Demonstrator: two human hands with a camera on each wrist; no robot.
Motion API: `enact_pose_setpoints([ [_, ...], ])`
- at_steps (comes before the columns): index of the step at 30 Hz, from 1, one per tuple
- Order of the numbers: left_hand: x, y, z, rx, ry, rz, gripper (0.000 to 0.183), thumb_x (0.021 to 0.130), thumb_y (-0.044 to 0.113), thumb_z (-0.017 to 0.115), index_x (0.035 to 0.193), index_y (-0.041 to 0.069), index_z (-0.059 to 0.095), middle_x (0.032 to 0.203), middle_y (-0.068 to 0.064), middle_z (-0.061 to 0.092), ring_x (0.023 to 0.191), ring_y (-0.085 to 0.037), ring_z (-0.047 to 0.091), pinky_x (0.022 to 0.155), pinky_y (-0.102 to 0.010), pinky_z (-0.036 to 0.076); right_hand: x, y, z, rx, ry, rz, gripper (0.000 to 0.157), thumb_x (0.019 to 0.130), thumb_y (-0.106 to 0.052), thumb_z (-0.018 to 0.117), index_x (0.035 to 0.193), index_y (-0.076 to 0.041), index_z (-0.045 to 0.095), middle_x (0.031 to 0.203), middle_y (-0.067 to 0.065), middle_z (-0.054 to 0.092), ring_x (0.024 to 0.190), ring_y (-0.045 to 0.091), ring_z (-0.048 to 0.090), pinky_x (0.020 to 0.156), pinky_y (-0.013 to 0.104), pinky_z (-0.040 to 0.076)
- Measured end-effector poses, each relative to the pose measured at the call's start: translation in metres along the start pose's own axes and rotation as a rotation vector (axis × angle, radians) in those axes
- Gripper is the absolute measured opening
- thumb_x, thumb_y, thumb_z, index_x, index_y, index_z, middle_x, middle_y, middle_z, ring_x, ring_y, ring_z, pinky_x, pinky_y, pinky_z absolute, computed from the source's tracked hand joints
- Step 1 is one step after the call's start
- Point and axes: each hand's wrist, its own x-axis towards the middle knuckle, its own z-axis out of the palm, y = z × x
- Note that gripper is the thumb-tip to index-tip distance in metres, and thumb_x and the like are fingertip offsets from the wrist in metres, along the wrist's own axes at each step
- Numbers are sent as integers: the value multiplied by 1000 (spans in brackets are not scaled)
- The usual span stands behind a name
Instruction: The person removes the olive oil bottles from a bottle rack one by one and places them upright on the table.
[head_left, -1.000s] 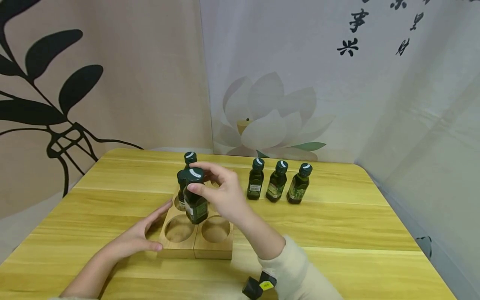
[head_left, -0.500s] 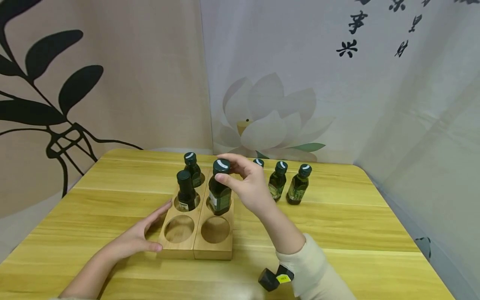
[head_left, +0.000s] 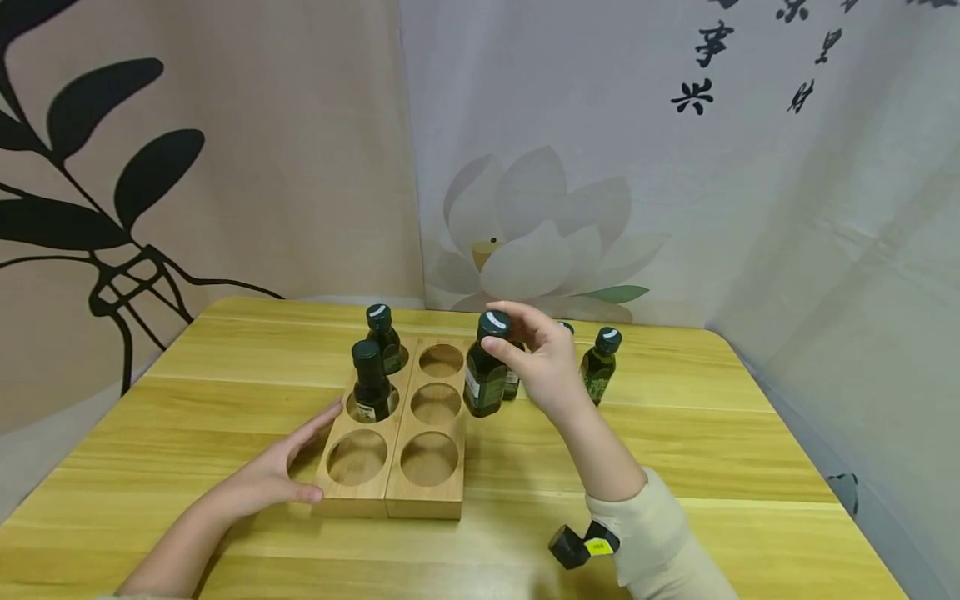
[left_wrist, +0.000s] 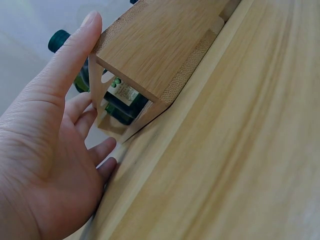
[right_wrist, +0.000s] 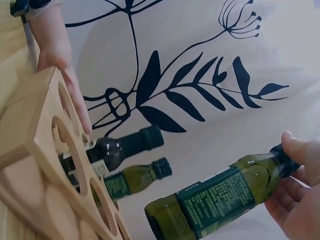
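Note:
My right hand (head_left: 543, 358) pinches a dark green glass bottle (head_left: 486, 383) by its cap and neck, thumb on the near side. It hangs nearly upright just right of the wooden rack (head_left: 425, 507), which has two columns of round holes. In the right wrist view the bottle's green back label (right_wrist: 215, 202) shows. Two bottles stand in the rack's left column: a slimmer, black-capped one (head_left: 371, 385) in the middle hole and a green-capped one (head_left: 386, 340) in the far hole. My left hand (head_left: 273, 475) rests against the rack's left side, thumb touching the front corner, fingers fairly straight.
Right of the rack, more green bottles stand on the wooden table (head_left: 712, 442); the rightmost bottle (head_left: 600, 367) shows plainly, the others are partly behind my right hand. A black device (head_left: 585, 544) sits at my right wrist. A printed curtain (head_left: 300, 167) hangs behind the table.
My right hand has carried the bottle rightward, from over the rack's left column across the right column to just past its right edge. The left hand and rack have stayed put.

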Motion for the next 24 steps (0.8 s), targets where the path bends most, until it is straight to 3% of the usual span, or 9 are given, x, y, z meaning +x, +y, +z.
enact_pose_setpoints([
  [11,-1,3,0,-5,-2,-3,99,79,35,78,155,21,16,159,-10,9,134,-56,11,91,-81,9,-5,9,-19,-48,60,86,37,85,-9,73,121,-6,65,101,10,66,91,19,62,73,28,53],
  [19,-1,1,-1,-4,-5,-10,99,79,32,79,155,22,16,159,-11,9,134,-54,12,92,-80,10,-12,21,-25,-69,38,107,36,86,-14,73,121,-8,65,93,10,65,82,23,60,66,26,52],
  [24,-1,2,0,1,-4,-11,99,79,34,79,155,22,17,159,-10,10,134,-55,12,91,-80,10,-17,33,-25,-92,39,150,38,86,-17,73,122,-9,64,95,9,63,84,22,59,67,26,52],
])
